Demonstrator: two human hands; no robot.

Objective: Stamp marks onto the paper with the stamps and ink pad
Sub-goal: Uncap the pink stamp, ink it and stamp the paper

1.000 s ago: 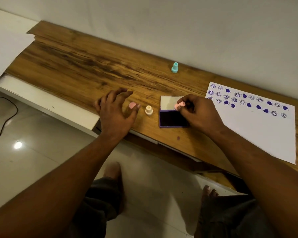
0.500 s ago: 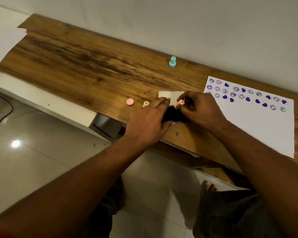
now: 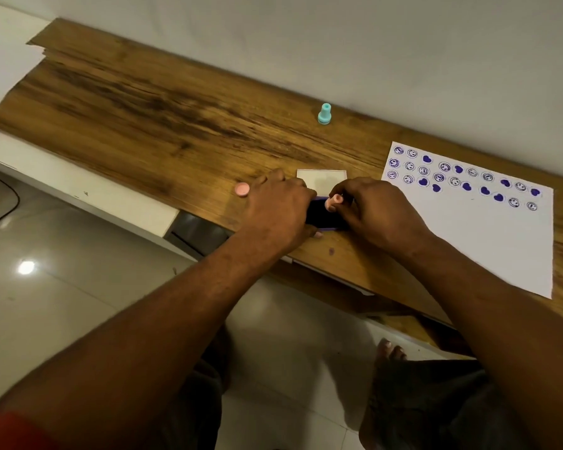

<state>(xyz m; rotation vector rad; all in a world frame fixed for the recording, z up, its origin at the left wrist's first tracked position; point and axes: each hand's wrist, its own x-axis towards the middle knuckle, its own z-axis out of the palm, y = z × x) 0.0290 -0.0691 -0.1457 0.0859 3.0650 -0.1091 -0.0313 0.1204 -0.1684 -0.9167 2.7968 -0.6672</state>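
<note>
Two hands at ink pad (image 3: 319,213) — left hand (image 3: 278,211) clamps its edge, right hand (image 3: 376,211) pinches pink stamp (image 3: 333,203).

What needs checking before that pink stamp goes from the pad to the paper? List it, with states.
1. Stamp held: ok. The right hand pinches the pink stamp.
2. Stamp on the ink: ok. Its base sits on the dark ink pad.
3. Pad steadied: ok. The left hand rests against the pad's left side.
4. Stamp face evenly inked: cannot tell, the face is hidden.
5. Room on the paper: ok. Marks fill only its far rows; the near part is blank.
6. Path to the paper: ok. Bare desk lies between; the teal stamp stands far back.
</note>
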